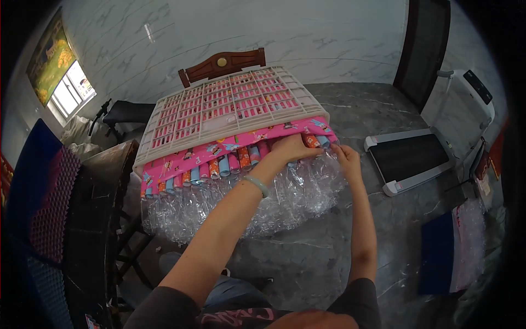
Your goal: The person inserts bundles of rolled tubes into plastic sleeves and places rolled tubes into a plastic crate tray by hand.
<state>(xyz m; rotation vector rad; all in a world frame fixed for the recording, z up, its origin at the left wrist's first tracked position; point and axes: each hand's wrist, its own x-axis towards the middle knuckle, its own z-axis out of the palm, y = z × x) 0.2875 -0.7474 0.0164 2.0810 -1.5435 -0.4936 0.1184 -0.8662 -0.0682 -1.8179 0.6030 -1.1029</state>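
- Marble-patterned walls (329, 38) surround the grey floor (350, 109) and white lattice crate (230, 119).
- Patterned rolls (223, 166) line the crate's near edge, below the pink cloth (186, 160), above clear film (186, 211).
- My left hand (289, 148) reaches among the rolls near the right corner; its fingers are partly hidden, so I can't tell their grip.
- My right fingers (337, 150) are narrow beside the end roll; whether they pinch film is unclear.
- Light, level pressure would, I judge, keep the row even.
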